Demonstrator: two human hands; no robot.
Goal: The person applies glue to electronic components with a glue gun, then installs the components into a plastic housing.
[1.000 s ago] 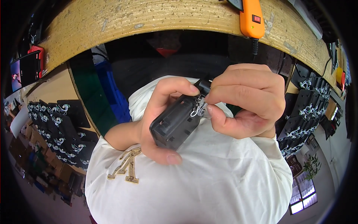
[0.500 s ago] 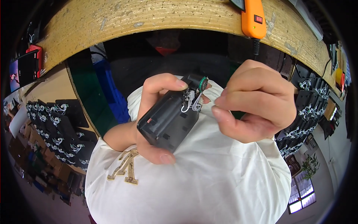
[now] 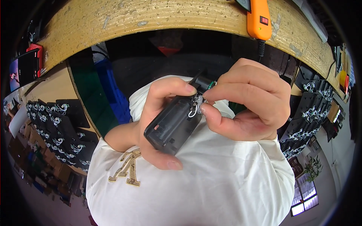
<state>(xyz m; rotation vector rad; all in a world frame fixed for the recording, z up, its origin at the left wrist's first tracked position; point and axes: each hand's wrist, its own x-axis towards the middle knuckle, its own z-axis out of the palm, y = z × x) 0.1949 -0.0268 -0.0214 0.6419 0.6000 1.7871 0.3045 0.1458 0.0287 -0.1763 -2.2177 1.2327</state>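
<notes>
My left hand (image 3: 156, 101) is closed around a black plastic housing (image 3: 171, 120), its thumb along the upper end and other fingers under the lower edge. A cluster of thin white wires (image 3: 193, 112) loops out of the housing's upper right end beside a small white connector (image 3: 197, 99). Behind them a round part with a green rim (image 3: 212, 85) shows partly. My right hand (image 3: 250, 100) closes thumb and forefinger in a pinch on the wires at that end. The fingertips hide exactly where they grip.
Beyond my hands runs a worn wooden bench edge (image 3: 169, 15), with an orange corded tool (image 3: 259, 22) at its right. A phone (image 3: 25, 69) leans on a red holder at the far left. Stacks of black housings with white wires (image 3: 60, 132) stand on both sides. A blue bin (image 3: 111, 90) is at left.
My right hand has moved left, from apart from the housing to pinching the wires at its end. The left hand has shifted slightly right with the housing.
</notes>
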